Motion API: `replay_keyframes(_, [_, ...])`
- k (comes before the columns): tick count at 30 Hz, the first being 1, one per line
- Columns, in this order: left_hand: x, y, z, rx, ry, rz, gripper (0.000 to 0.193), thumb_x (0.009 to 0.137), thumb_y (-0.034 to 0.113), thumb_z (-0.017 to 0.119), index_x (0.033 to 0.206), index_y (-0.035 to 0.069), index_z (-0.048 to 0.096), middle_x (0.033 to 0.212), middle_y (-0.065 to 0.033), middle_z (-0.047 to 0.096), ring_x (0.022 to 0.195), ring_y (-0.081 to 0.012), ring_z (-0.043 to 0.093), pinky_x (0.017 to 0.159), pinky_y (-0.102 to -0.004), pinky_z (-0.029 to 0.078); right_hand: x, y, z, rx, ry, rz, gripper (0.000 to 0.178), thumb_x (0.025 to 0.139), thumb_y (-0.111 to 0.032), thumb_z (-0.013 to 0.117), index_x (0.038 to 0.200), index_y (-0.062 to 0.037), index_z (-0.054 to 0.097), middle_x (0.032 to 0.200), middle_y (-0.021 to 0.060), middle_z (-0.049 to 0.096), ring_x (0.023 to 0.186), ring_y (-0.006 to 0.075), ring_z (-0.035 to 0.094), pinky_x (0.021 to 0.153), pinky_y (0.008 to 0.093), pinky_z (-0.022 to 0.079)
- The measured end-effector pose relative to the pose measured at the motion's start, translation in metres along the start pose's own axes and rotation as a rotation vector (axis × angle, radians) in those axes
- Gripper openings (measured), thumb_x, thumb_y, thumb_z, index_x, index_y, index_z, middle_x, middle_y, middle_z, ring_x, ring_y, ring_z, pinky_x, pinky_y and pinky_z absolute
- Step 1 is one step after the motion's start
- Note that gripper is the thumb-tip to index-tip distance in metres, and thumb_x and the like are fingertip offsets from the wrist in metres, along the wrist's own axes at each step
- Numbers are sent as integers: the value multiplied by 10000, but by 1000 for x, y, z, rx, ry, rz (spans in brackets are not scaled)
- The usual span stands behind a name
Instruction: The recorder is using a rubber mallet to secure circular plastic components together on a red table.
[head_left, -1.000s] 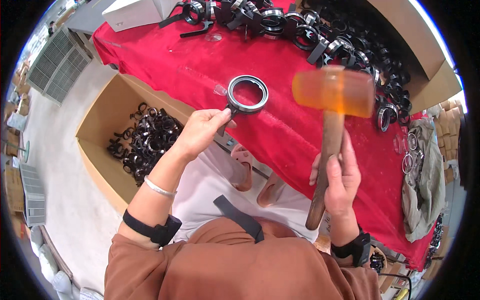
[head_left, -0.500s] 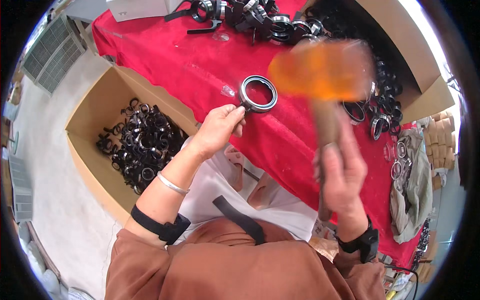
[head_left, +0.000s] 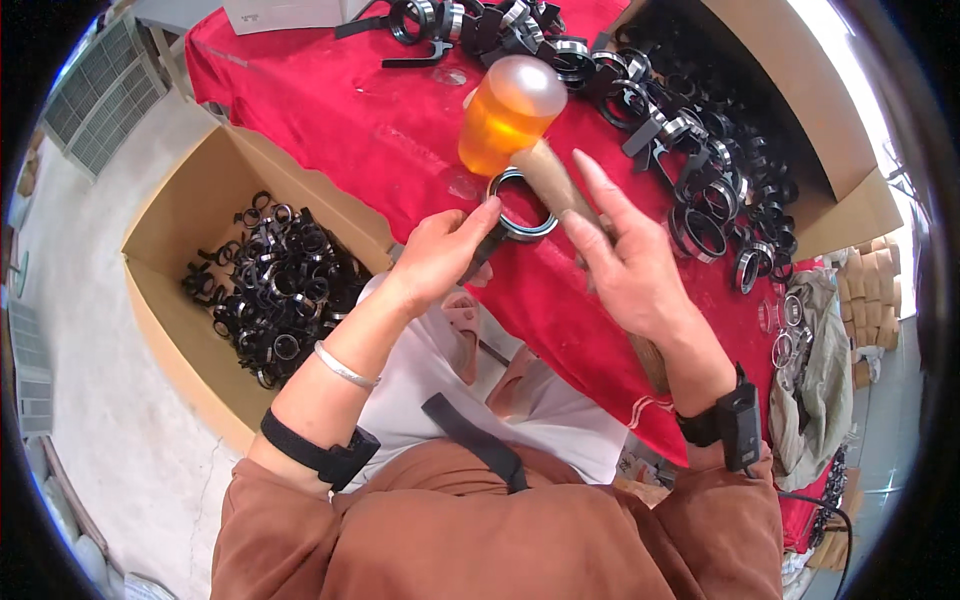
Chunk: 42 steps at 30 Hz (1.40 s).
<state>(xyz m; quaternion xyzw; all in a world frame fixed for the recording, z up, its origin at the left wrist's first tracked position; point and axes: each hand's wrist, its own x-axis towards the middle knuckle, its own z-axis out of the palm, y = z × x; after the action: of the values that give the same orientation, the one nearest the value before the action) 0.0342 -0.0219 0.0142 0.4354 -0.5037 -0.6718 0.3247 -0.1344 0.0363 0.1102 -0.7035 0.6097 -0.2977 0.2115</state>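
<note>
The left hand (head_left: 440, 255) pinches the ring (head_left: 530, 232) over the cloth (head_left: 330, 115); the right hand (head_left: 635, 270) grasps the mallet (head_left: 508, 118), which hides part of the ring. Beyond and right of the ring, more rings (head_left: 700, 230) lie heaped; left of it stands a carton (head_left: 165, 290) of parts (head_left: 285, 290).

No legible text, labels, numbers or signs anywhere in view
White box (head_left: 285, 14), far left end of desk (head_left: 330, 120): small dark print on side facing camera, near its left end, too small to read, box cut off by top of frame
Pale item (head_left: 632, 466) below desk edge, between trousers and right sleeve: dark marks, possibly print, partly hidden and too unclear to read
</note>
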Motion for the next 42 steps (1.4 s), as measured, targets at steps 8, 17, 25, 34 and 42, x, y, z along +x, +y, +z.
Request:
replay_keyframes(8, [6, -5, 1, -43, 148, 43, 427, 883, 366, 523, 706, -21, 556, 568, -46, 503, 500, -117, 525, 488, -268, 450, 1, -39, -25, 289, 462, -225, 437, 922, -107, 456, 1348, -60, 376, 683, -26, 510, 511, 19, 415, 453, 152, 356])
replay_keyframes(17, [3, 0, 7, -167, 191, 13, 348, 865, 300, 569, 655, 25, 537, 558, -14, 470, 446, -94, 462, 415, -246, 368, 17, 6, -33, -136, 147, -54, 430, 896, -131, 522, 1301, -26, 421, 1198, 196, 552, 1092, 227, 549, 915, 302, 411])
replay_keyframes(25, [2, 6, 12, -358, 196, -1, 243, 848, 285, 598, 756, 60, 608, 593, 8, 526, 454, -85, 457, 430, -228, 363, 6, 21, 5, -58, 22, -92, 453, 917, -138, 457, 1360, -100, 375, 725, 4, 544, 519, 41, 464, 453, 188, 400])
replay_keyframes(34, [4, -5, 6, -347, 248, 39, 276, 830, 266, 614, 667, 45, 592, 568, 1, 493, 449, -87, 441, 427, -231, 348, -7, -9, -26, 292, 348, 28, 414, 933, -207, 438, 1328, -89, 401, 621, 19, 523, 435, 77, 464, 386, 198, 387])
replay_keyframes(42, [5, -5, 10, -336, 243, 66, 283, 826, 289, 622, 676, 49, 600, 539, 3, 490, 428, -84, 442, 421, -223, 342, -18, 14, -23, 251, 201, 200, 449, 923, -153, 488, 1355, -93, 384, 775, -37, 523, 611, 39, 447, 532, 194, 403])
